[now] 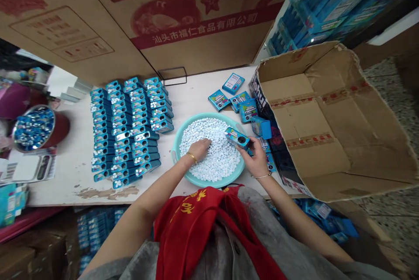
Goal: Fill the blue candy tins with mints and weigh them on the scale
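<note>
left hand (198,147) fingers rest half-open in white candies (214,162); right hand (257,161) fingers pinch a blue box (237,137).

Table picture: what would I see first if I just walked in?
A teal basin heaped with little white candies sits mid-table, the left hand resting in them and the right hand holding a small blue box. Left of it lie neat rows of blue boxes; to the right gapes a big cardboard carton.

Glossy printed small box (237,137), smooth plastic basin (179,137), matt chalky tablets (214,149) (possibly candy), rough corrugated cardboard carton (340,118).
</note>
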The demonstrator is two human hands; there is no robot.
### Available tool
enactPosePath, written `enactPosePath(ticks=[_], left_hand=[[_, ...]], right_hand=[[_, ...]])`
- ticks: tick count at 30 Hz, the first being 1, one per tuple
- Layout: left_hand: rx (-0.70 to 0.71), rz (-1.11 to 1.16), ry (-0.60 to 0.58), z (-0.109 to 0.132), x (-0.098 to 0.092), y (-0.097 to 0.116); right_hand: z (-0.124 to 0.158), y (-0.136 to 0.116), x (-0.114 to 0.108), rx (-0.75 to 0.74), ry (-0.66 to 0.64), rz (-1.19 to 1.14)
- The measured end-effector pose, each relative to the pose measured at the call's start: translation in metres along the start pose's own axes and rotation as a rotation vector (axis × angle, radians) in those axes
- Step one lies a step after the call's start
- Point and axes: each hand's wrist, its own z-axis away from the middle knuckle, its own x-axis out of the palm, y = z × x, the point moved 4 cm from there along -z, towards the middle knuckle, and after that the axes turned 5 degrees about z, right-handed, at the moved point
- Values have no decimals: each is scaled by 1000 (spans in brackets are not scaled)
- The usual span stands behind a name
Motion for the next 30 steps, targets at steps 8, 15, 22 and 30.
enactPosePath(ticks=[8,15,22,30], left_hand=[[148,260,10,24,-18,3],[268,197,72,76,-94,28],[96,-300,-85,85,-125,87],[60,-560,-82,100,-134,142]], right_hand=[[-4,-1,-6,-3,81,5],[1,-15,5,-210,-37,243],[15,-24,29,-388,-122,303],[20,-18,37,-421,-104,274]])
